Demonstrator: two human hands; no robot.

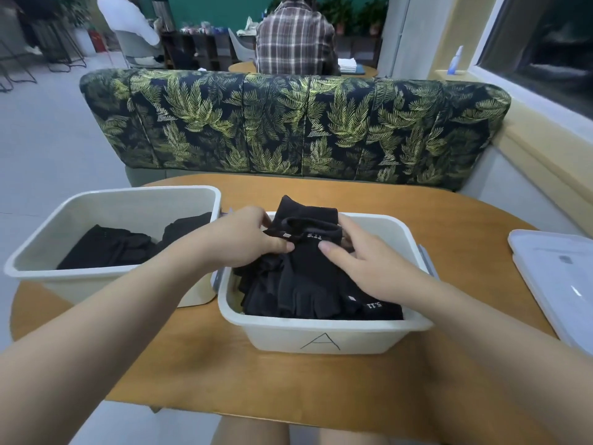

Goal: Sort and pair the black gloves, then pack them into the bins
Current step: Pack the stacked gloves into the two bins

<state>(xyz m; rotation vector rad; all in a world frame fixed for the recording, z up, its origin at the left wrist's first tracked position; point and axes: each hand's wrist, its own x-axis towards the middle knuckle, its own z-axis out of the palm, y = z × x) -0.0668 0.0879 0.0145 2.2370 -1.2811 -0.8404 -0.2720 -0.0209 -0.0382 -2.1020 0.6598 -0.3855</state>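
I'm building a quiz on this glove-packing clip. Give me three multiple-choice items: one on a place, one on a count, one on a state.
1. Where is the bin marked A?
A) right of the other bin
B) on the sofa
C) on the floor

2. How many bins are on the table?
A) one
B) two
C) four

3. What is the left hand doing?
A) resting flat on the table
B) pinching a black glove
C) lifting a lid

Key: 1 A, the unmarked bin sits to its left. 2 B, both are in view. 3 B, its grip closes on the cuff.

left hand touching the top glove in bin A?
Touching. Head view: left hand pinches the top glove at its cuff, over bin A.
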